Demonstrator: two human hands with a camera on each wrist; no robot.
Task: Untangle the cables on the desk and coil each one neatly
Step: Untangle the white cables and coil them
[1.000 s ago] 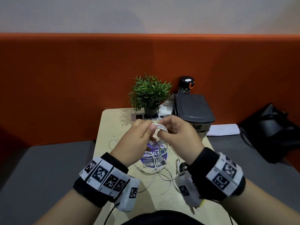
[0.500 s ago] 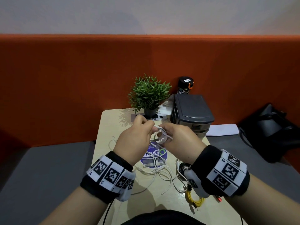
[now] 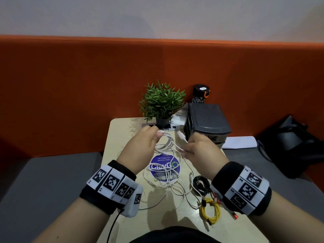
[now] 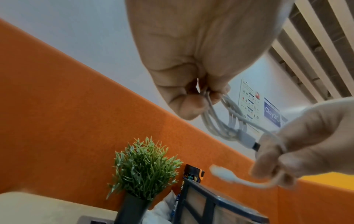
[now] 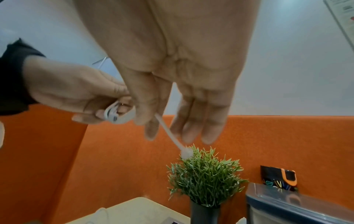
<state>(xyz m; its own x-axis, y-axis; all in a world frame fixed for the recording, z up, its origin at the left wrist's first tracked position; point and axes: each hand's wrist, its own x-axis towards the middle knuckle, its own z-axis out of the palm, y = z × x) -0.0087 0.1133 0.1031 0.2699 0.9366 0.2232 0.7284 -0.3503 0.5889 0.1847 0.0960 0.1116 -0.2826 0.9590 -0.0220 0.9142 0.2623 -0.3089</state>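
My left hand (image 3: 154, 137) pinches a small coil of white cable (image 3: 167, 140) above the desk; the left wrist view shows the loops (image 4: 212, 119) hanging from thumb and fingers. My right hand (image 3: 187, 146) holds the same cable's free end between thumb and forefinger, and its white plug (image 3: 181, 136) sticks out toward the plant. The right wrist view shows the end (image 5: 168, 133) and blurred plug (image 5: 186, 152). More tangled white cables (image 3: 168, 185) lie on the desk (image 3: 119, 137) under my hands. A coiled black cable (image 3: 201, 185) and a coiled yellow cable (image 3: 210, 213) lie at the right.
A potted plant (image 3: 162, 102), a socket strip (image 3: 149, 126), a black drawer unit (image 3: 206, 120) and a dark bottle (image 3: 200, 93) stand at the desk's far end. A round blue sticker (image 3: 165, 165) marks the middle. A black bag (image 3: 294, 141) sits on the right.
My hands have drawn apart: the right hand pulled the cable's end out to the right, away from the coil in the left hand. The yellow cable has come into view.
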